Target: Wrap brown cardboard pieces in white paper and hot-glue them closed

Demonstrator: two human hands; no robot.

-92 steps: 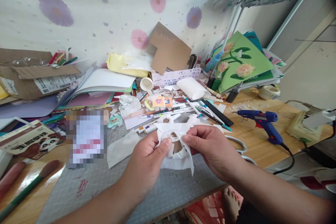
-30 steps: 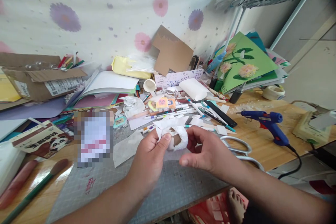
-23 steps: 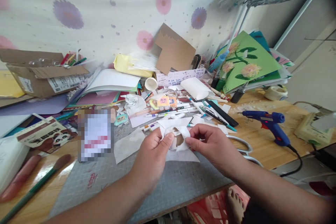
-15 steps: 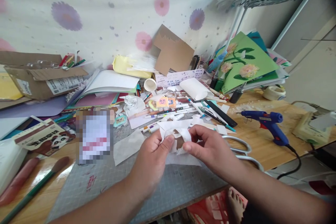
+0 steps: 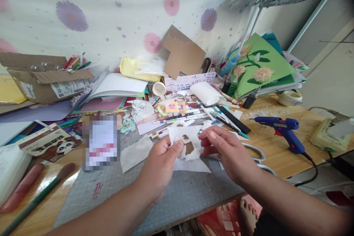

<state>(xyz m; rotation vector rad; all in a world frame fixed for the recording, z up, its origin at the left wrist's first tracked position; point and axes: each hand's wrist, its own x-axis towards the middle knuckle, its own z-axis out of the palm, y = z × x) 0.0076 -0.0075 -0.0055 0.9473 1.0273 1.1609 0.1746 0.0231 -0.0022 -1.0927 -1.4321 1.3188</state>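
Both your hands work one small piece of white paper above the cutting mat.

Your left hand (image 5: 162, 162) pinches the white paper (image 5: 187, 143) between thumb and fingers, steadying it just above the mat (image 5: 177, 191); your right hand (image 5: 229, 153) closes fingertips on its other edge, likely so you can peel or fold it. Scissors (image 5: 256, 156) lie under that wrist, a blue glue gun (image 5: 282, 129) further right. The wooden surface (image 5: 276, 151) is crowded with pens and papers against a flowered curtain (image 5: 110, 11).
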